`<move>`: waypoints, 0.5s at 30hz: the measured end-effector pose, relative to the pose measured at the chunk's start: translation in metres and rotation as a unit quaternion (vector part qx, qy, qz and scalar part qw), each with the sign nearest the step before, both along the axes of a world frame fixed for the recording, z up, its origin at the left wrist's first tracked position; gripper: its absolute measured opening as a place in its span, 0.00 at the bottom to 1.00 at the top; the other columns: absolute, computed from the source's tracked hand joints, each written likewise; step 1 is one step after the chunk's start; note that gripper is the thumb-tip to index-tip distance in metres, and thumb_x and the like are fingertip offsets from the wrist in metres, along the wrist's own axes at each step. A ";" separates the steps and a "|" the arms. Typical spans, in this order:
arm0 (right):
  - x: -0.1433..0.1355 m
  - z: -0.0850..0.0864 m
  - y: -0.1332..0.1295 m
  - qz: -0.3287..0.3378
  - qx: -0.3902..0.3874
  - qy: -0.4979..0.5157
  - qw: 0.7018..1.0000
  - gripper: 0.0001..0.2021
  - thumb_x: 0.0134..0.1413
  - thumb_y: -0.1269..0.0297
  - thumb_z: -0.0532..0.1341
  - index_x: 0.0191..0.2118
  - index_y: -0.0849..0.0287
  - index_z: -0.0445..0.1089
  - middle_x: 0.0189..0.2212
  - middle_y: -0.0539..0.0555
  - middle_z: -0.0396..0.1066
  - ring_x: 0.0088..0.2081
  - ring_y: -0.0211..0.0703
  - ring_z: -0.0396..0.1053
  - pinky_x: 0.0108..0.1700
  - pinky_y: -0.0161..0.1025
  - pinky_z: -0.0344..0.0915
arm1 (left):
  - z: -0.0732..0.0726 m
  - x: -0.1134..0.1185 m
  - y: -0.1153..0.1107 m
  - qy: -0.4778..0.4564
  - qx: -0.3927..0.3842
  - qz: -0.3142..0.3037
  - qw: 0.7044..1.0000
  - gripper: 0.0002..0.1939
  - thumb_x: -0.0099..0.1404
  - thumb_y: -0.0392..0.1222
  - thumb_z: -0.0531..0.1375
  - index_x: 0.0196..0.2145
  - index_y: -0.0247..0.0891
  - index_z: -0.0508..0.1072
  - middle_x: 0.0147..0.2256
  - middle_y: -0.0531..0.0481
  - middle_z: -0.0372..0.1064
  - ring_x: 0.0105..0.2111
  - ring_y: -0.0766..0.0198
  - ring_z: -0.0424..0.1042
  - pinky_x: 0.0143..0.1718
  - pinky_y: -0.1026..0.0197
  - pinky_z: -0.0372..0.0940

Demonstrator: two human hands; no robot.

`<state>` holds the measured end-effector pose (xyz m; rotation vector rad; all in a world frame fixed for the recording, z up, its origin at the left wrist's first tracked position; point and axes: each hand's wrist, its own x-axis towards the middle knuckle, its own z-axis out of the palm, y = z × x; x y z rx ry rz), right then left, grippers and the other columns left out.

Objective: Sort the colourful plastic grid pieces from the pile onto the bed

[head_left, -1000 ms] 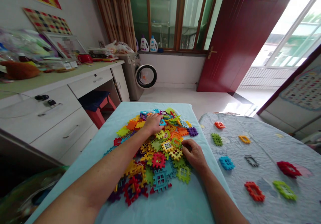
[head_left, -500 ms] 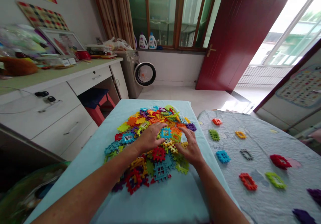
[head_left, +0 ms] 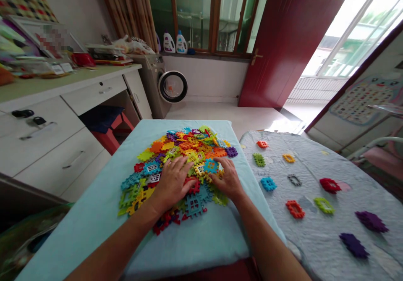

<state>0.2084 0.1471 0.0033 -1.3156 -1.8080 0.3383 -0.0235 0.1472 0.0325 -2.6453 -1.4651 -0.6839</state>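
A heap of colourful plastic interlocking tiles (head_left: 189, 148) lies on a table with a light blue cover. My right hand (head_left: 228, 179) is at the heap's right side, thumb and forefinger closed on the edge of a blue square window-like tile (head_left: 210, 166). My left hand (head_left: 174, 182) is over the heap's middle, palm down, fingers apart, holding nothing that I can see. By its thumb is a red tile (head_left: 192, 185). A larger teal tile (head_left: 194, 205) lies at the near side of the heap, below both hands.
On the right, a grey-blue covered surface (head_left: 278, 226) bears separate tiles sorted by colour, among them a red stack (head_left: 330, 185) and purple stacks (head_left: 354, 245). A desk (head_left: 94, 75) with drawers and a stool (head_left: 105, 125) stand left. Behind is a washing machine with its door (head_left: 173, 87) ajar.
My left hand has let go of the blue tile and moved left and down onto the heap. The blue tile is now at my right hand's fingers. The view has shifted slightly right.
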 end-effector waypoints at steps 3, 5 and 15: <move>0.001 -0.002 0.000 -0.023 -0.018 -0.021 0.999 0.25 0.48 0.65 0.66 0.54 0.60 0.69 0.50 0.60 0.73 0.53 0.55 0.65 0.58 0.54 0.61 | -0.013 -0.011 -0.010 0.020 0.004 0.022 1.000 0.24 0.66 0.52 0.61 0.55 0.38 0.72 0.60 0.36 0.66 0.61 0.42 0.62 0.61 0.36 0.57; 0.001 -0.005 0.000 -0.035 -0.025 -0.039 0.998 0.26 0.48 0.66 0.65 0.55 0.61 0.69 0.50 0.61 0.72 0.53 0.56 0.65 0.59 0.54 0.60 | -0.021 -0.013 -0.014 0.019 0.000 0.024 1.000 0.22 0.68 0.53 0.58 0.54 0.38 0.73 0.60 0.37 0.67 0.61 0.44 0.64 0.61 0.38 0.58; 0.017 0.004 0.002 -0.103 0.036 0.020 0.994 0.23 0.46 0.65 0.62 0.52 0.59 0.69 0.48 0.60 0.72 0.52 0.54 0.66 0.59 0.52 0.62 | -0.029 -0.015 -0.012 -0.034 -0.014 0.016 0.999 0.20 0.70 0.53 0.54 0.49 0.39 0.74 0.57 0.39 0.70 0.57 0.48 0.68 0.59 0.38 0.59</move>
